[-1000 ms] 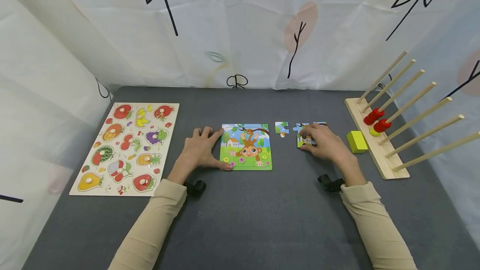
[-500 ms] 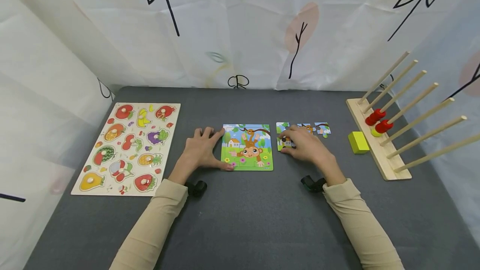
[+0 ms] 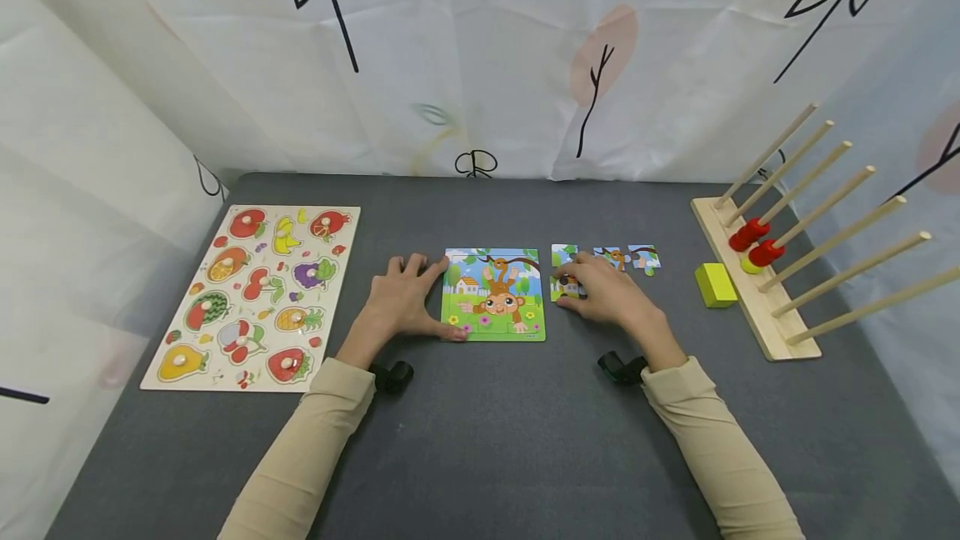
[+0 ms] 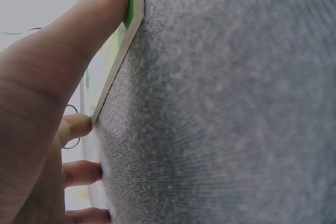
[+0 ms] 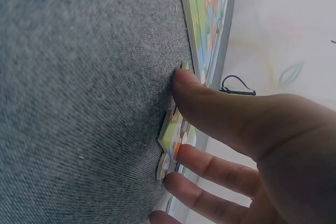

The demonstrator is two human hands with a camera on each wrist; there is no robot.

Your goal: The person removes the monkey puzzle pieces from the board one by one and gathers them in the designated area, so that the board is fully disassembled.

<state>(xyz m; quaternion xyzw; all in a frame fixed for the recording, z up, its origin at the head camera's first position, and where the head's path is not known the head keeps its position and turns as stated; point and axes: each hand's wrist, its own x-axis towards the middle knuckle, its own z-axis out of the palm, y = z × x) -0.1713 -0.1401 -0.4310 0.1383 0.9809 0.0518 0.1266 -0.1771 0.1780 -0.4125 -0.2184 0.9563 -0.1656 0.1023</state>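
Observation:
In the head view, my left hand [image 3: 402,300] lies spread at the left edge of a square monkey jigsaw puzzle [image 3: 495,297]. Its thumb rests on the lower left corner and the index finger touches the upper left one. My right hand [image 3: 606,292] pinches a loose puzzle piece [image 3: 560,290] between thumb and fingers, low over the table, right of the puzzle. The hand covers part of this piece. Just behind lies another puzzle piece [image 3: 561,252], partly hidden by the fingers. Further right are a piece with a branch [image 3: 643,257] and a partly covered one [image 3: 613,257].
A wooden fruit peg board [image 3: 255,298] lies at the left on the grey table [image 3: 480,440]. On the right stands a wooden rack of upright rods [image 3: 791,323] with red and yellow beads. A yellow block [image 3: 716,285] sits beside its base.
My right hand has moved left, bringing the puzzle piece from beside the rightmost pieces to near the puzzle; in the last half second it barely shifts. The left hand stays in place.

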